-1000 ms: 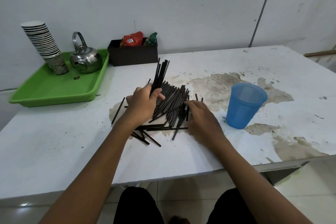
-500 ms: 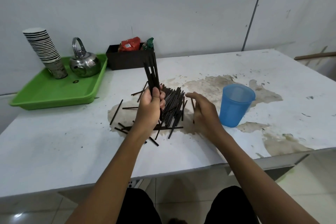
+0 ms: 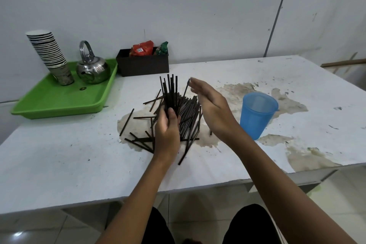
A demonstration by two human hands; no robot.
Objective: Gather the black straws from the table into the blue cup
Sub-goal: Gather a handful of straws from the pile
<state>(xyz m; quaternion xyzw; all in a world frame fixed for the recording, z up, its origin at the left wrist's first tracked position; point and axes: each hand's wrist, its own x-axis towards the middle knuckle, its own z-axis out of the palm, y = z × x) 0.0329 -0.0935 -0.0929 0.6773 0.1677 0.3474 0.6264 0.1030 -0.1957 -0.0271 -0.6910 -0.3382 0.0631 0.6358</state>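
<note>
My left hand (image 3: 167, 134) grips an upright bundle of black straws (image 3: 170, 91) above the loose pile of black straws (image 3: 190, 119) at the table's middle. To its right, my right hand (image 3: 212, 109) is raised with fingers stretched out. It holds a single black straw (image 3: 186, 87) at its fingertips, close beside the bundle. The blue cup (image 3: 255, 117) stands upright on the table right of my right hand, and no straws show in it. Several stray straws (image 3: 126, 122) lie left of the pile.
A green tray (image 3: 59, 103) at the far left carries a stack of paper cups (image 3: 49, 53) and a metal kettle (image 3: 93, 68). A dark box (image 3: 142, 65) with snack packets stands by the wall. The white table (image 3: 59, 154) has stained patches and a near edge.
My left hand lifted its bundle from slanted to upright. My right hand rose off the pile and moved toward the bundle with a straw.
</note>
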